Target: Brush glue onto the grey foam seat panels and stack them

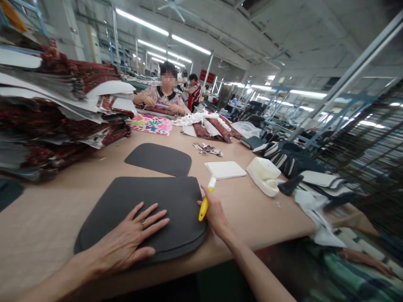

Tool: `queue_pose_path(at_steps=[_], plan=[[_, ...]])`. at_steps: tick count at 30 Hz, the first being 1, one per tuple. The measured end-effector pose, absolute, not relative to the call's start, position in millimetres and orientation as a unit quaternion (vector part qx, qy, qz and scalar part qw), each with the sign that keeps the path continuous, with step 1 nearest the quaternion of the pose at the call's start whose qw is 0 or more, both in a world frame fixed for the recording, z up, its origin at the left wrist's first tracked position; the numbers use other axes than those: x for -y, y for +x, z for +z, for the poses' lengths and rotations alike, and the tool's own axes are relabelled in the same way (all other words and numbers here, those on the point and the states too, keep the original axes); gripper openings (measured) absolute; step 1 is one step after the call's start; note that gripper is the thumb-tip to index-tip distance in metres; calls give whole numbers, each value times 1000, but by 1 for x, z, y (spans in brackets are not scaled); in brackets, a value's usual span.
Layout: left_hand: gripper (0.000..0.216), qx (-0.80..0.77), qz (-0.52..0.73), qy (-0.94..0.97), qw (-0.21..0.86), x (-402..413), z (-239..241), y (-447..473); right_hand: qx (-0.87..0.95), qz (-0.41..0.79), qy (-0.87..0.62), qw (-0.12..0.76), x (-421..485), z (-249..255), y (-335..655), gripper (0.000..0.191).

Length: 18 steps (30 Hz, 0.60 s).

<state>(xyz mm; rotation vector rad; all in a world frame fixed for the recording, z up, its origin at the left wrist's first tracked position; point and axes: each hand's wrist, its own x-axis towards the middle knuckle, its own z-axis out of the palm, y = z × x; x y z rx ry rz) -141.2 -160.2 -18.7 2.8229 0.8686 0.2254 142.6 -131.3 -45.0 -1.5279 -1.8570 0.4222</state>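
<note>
My left hand [135,235] lies flat, fingers spread, on top of a stack of dark grey rounded panels [151,195] near the front edge of the table. A ring shows on one of its fingers. In my right hand [217,214], beside the stack's right edge, is a paintbrush [204,206] with a yellow handle; its pale end points away from me. Some fingers of that hand are hidden, and a fingertip is at the panels' edge. Beyond the stack, a single dark panel [160,159] rests apart on the table.
A tall pile of red patterned and white pieces [69,96] stands at left. White sheets [225,170], a cream plastic container [264,174] and black-and-white pieces [289,157] lie to the right. Across the table sits a person [166,94]; another person's arm [367,260] shows at lower right.
</note>
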Motion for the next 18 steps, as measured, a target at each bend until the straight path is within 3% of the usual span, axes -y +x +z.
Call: queue_pose_path(at_steps=[18], plan=[[53, -204, 49, 975, -68, 148, -32, -143, 705, 186, -581, 361, 130, -45, 150, 49]])
